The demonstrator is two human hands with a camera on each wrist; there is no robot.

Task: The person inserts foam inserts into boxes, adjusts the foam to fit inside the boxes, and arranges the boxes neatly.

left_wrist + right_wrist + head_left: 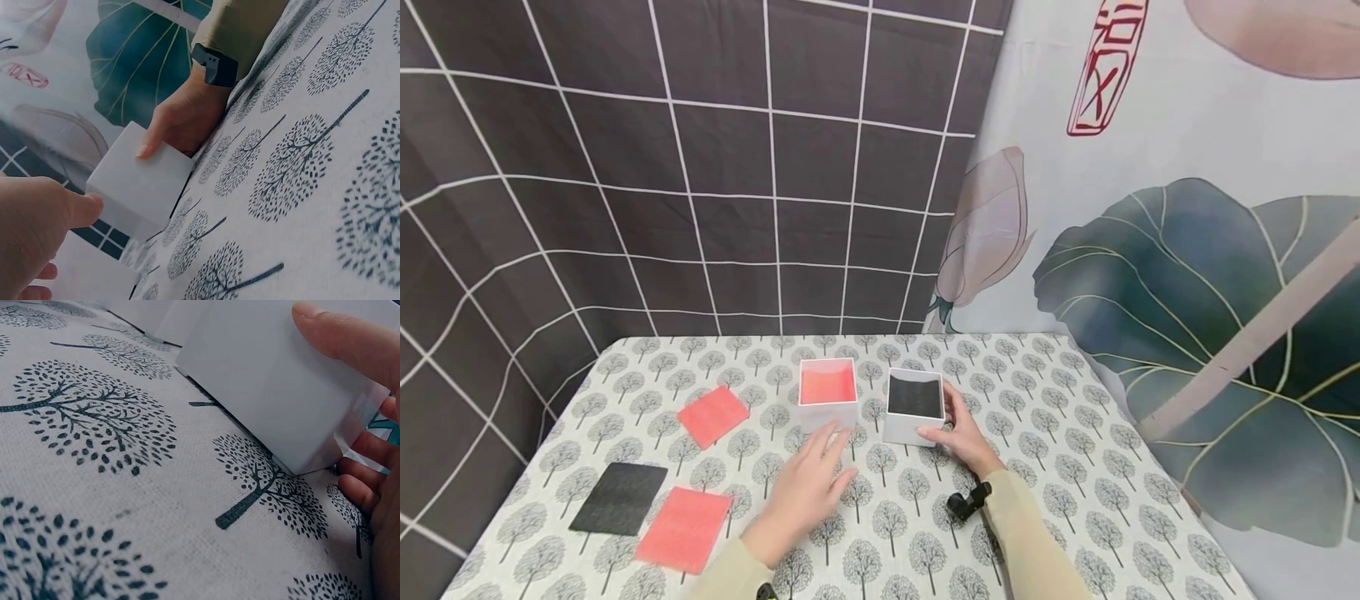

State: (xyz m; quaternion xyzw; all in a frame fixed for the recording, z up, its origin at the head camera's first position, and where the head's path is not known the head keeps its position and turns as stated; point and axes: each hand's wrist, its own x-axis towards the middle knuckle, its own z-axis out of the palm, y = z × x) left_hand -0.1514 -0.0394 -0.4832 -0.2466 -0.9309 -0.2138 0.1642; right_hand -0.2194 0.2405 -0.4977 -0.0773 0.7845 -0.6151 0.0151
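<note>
Two white square boxes stand on the table. The right-hand box holds a black sheet; the left-hand box has a red sheet inside. My right hand grips the right-hand box, its thumb on the near face and its fingers along the right side, as the right wrist view also shows. My left hand lies just in front of the left-hand box with fingers extended; its fingertips come up to the box's near face, and whether they touch I cannot tell.
On the table's left side lie an upper red square, a black square and a lower red square, all flat. The tree-print cloth covers the table. A dark grid curtain and a lotus-print curtain hang behind it.
</note>
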